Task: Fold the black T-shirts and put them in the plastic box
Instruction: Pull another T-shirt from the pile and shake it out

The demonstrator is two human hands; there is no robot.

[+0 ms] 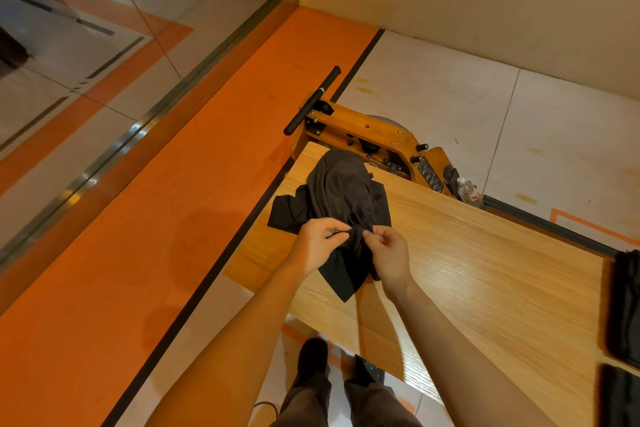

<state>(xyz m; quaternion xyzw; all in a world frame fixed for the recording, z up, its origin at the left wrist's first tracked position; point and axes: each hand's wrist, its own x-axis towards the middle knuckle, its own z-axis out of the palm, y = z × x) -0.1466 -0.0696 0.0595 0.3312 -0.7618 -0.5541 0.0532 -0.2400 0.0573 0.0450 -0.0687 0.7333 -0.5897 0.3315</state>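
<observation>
Both grips, left hand (317, 242) and right hand (389, 251), pinched on crumpled black T-shirt (341, 199) between them.

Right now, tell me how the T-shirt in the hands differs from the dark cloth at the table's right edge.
The black T-shirt lies crumpled near the table's far left corner; the dark cloth sits at the right edge, partly out of view. The left hand and right hand pinch the T-shirt; nothing touches the cloth. Both are dark fabric.
</observation>
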